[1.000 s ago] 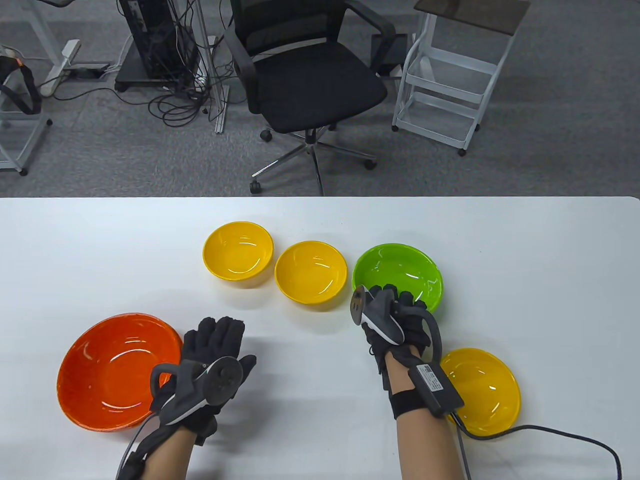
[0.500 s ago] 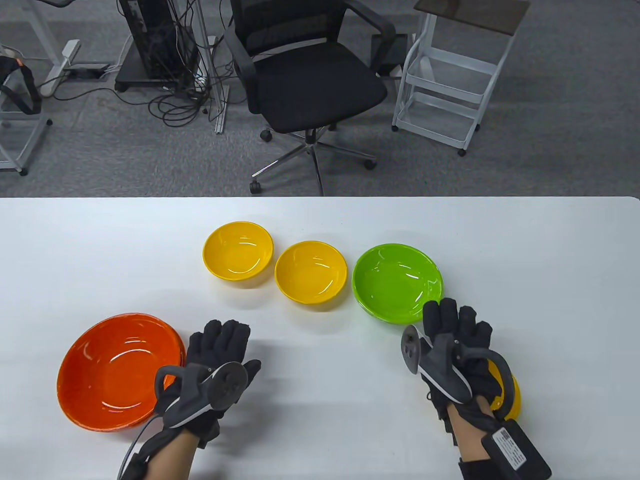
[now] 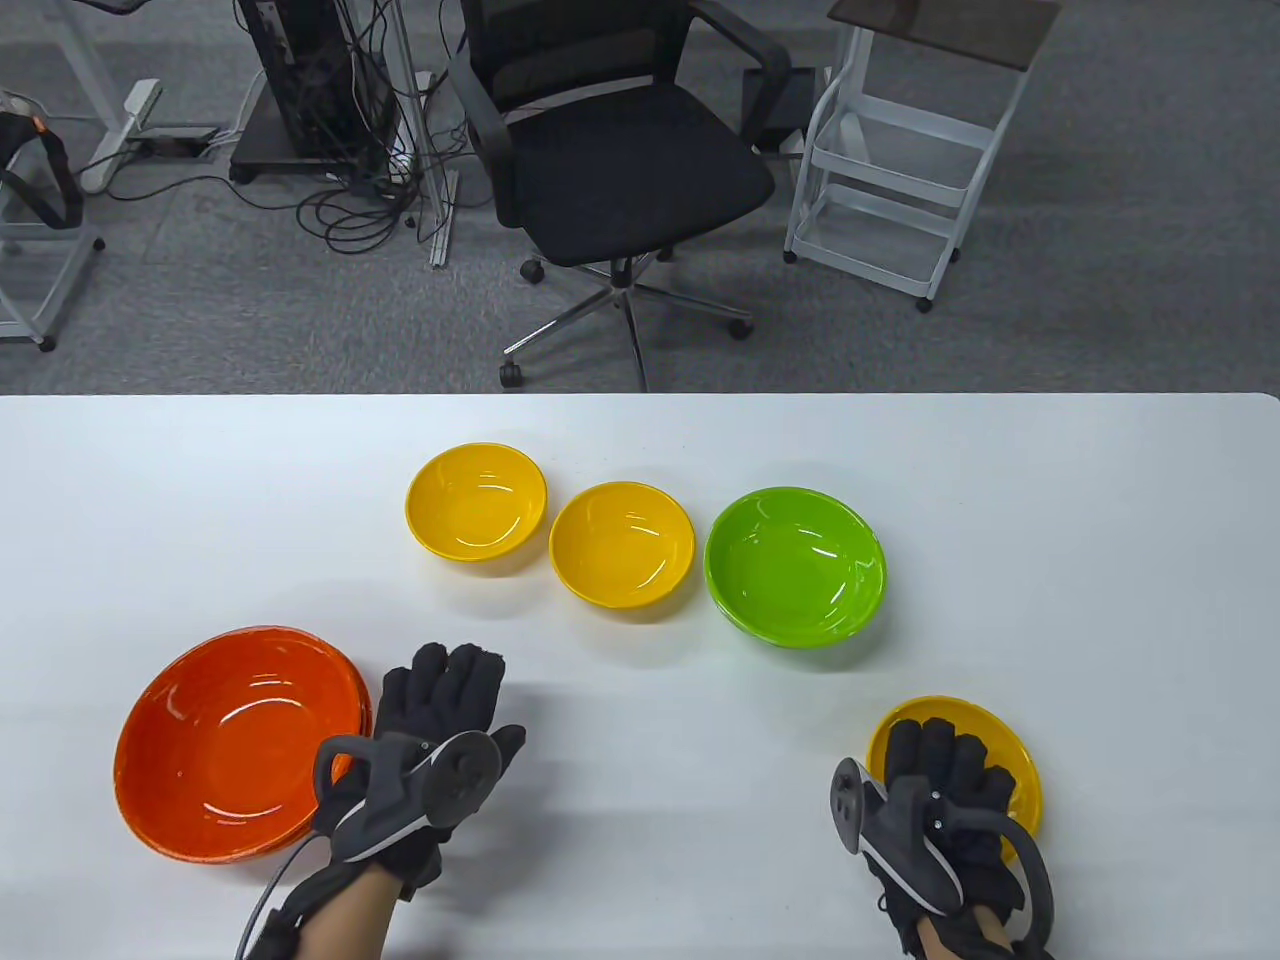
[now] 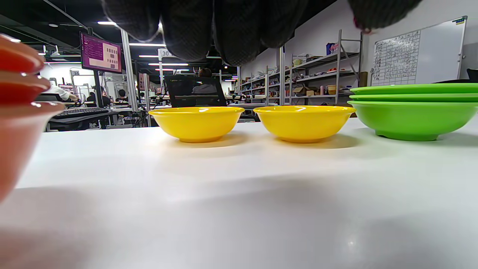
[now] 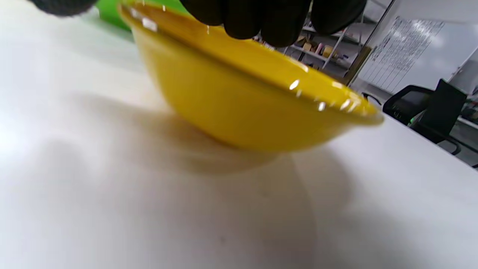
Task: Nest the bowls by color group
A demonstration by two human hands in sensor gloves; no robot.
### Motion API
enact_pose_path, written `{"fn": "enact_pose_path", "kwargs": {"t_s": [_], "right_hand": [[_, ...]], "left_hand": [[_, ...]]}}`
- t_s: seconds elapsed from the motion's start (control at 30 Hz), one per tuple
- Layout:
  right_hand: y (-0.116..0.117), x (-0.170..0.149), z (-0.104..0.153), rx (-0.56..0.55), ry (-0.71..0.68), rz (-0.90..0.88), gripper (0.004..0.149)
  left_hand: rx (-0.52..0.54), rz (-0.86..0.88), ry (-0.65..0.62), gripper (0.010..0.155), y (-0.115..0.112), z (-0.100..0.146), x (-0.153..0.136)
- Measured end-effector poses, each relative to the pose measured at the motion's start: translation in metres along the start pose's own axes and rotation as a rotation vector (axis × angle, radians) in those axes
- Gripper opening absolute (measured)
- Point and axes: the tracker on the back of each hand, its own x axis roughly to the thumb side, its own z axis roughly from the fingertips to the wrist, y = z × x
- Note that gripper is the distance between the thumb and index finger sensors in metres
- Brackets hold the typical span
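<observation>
Two small yellow bowls [image 3: 476, 500] [image 3: 621, 543] sit side by side mid-table, next to a nested green bowl stack [image 3: 795, 563]. A nested orange bowl stack [image 3: 240, 745] sits front left. A third yellow bowl [image 3: 1010, 760] sits front right. My right hand [image 3: 925, 770] reaches over its near rim with fingers stretched out. In the right wrist view its fingertips [image 5: 261, 18] hang just above the rim of that bowl [image 5: 254, 104]. My left hand [image 3: 450, 695] lies open and empty on the table right of the orange stack.
The left wrist view shows the orange rims [image 4: 18, 89], both yellow bowls [image 4: 196, 123] [image 4: 304, 121] and the green stack [image 4: 414, 112] on the white table [image 4: 239, 209]. An office chair [image 3: 620, 150] and a white cart [image 3: 900, 170] stand beyond the far edge.
My right hand has drawn back from the green stack toward the front right and now sits over the near yellow bowl. The left hand has barely moved.
</observation>
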Motion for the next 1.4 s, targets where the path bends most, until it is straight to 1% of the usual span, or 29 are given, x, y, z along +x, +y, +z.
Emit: {"fn": "enact_pose_path", "kwargs": {"t_s": [0.17,0.23,0.27,0.33,0.4,0.47,0.57,0.6,0.63,0.73,0.83,1.0,1.13,1.17,1.23,1.33,1.4], "right_hand": [[0.018,-0.001,-0.010,0.114,0.001,-0.055,0.090],[0.022,-0.002,-0.013,0.155,-0.010,-0.097,0.084],[0.022,-0.002,-0.013,0.156,-0.007,-0.112,0.080],[0.021,0.000,-0.011,0.130,-0.002,-0.095,0.074],[0.021,0.003,-0.009,0.102,-0.009,-0.043,0.071],[0.019,0.005,-0.007,0.075,-0.012,-0.037,0.067],[0.010,0.003,-0.005,-0.040,-0.010,-0.039,0.060],[0.007,0.001,-0.005,-0.042,-0.010,-0.049,0.059],[0.003,0.000,-0.003,-0.055,-0.001,-0.061,0.058],[-0.015,-0.001,0.002,-0.144,-0.008,-0.047,0.056],[-0.047,0.003,0.012,-0.270,-0.047,-0.058,0.055],[-0.098,0.026,0.028,-0.437,-0.151,-0.100,0.053],[-0.128,0.051,0.032,-0.528,-0.259,-0.116,0.053],[-0.137,0.061,0.031,-0.546,-0.290,-0.103,0.053],[-0.145,0.076,0.028,-0.561,-0.310,-0.122,0.052],[-0.154,0.102,0.017,-0.535,-0.337,-0.165,0.052],[-0.156,0.121,0.006,-0.517,-0.356,-0.149,0.052]], "left_hand": [[-0.006,-0.018,-0.007,0.072,-0.002,0.001,0.002],[-0.010,-0.027,-0.009,0.072,-0.002,0.001,0.002],[-0.006,-0.029,-0.007,0.072,-0.001,0.001,0.002],[0.003,-0.024,0.004,0.072,0.000,0.001,-0.001],[0.007,-0.011,0.012,0.072,0.001,0.001,-0.004],[0.004,-0.007,0.015,0.072,0.001,0.001,-0.006],[0.035,0.007,0.017,0.070,0.003,0.002,-0.009],[0.041,0.013,0.021,0.070,0.004,0.002,-0.010],[0.047,0.024,0.025,0.069,0.005,0.002,-0.012],[0.056,0.047,0.031,0.069,0.006,0.003,-0.014],[0.055,0.055,0.033,0.069,0.006,0.003,-0.015],[0.069,0.063,0.031,0.068,0.007,0.004,-0.015],[0.080,0.070,0.027,0.068,0.008,0.004,-0.014],[0.081,0.071,0.027,0.068,0.008,0.004,-0.014],[0.082,0.072,0.027,0.068,0.008,0.005,-0.015],[0.083,0.077,0.029,0.068,0.008,0.004,-0.015],[0.082,0.089,0.034,0.068,0.007,0.004,-0.017]]}}
